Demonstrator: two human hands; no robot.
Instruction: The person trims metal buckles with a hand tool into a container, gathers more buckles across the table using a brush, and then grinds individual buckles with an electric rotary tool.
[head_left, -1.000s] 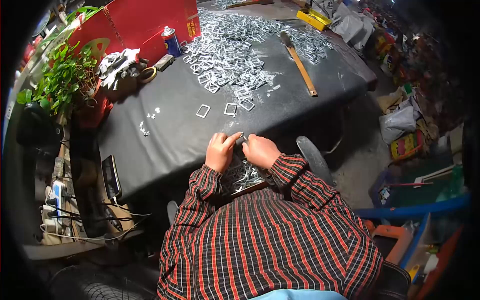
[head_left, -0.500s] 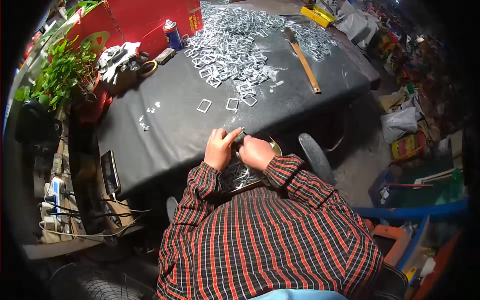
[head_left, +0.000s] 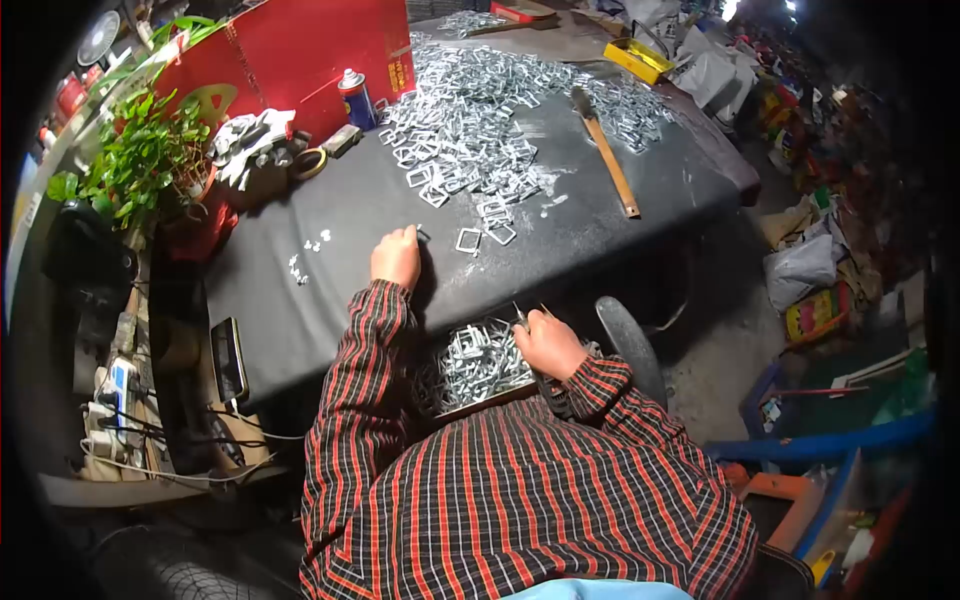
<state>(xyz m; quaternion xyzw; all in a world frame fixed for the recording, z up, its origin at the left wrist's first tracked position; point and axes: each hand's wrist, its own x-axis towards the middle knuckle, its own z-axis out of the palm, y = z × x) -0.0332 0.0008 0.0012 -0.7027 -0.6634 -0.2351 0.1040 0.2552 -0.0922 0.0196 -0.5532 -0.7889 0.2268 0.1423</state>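
My left hand (head_left: 397,258) rests on the black-covered table, fingers closed on the edge of a small rectangular metal frame (head_left: 423,234) that is mostly hidden by the hand. Two similar frames lie to its right, one a loose metal frame (head_left: 468,240) on its own. My right hand (head_left: 553,345) is closed around a thin, pointed hand tool (head_left: 520,314) at the table's front edge; its kind cannot be made out. Below, between my arms, a box of metal frames (head_left: 470,405) sits against my body, filled with many pieces.
A large heap of metal frames (head_left: 470,120) covers the table's back. A wooden-handled brush (head_left: 610,165) lies right of it. Spray can (head_left: 356,100), tape roll (head_left: 308,163), plant (head_left: 140,160) and red box (head_left: 290,70) stand left. A phone (head_left: 229,360) is at the left edge.
My left hand has left the right hand and moved up and left onto a frame on the table. My right hand has moved down and right, keeping the tool. The box now shows more.
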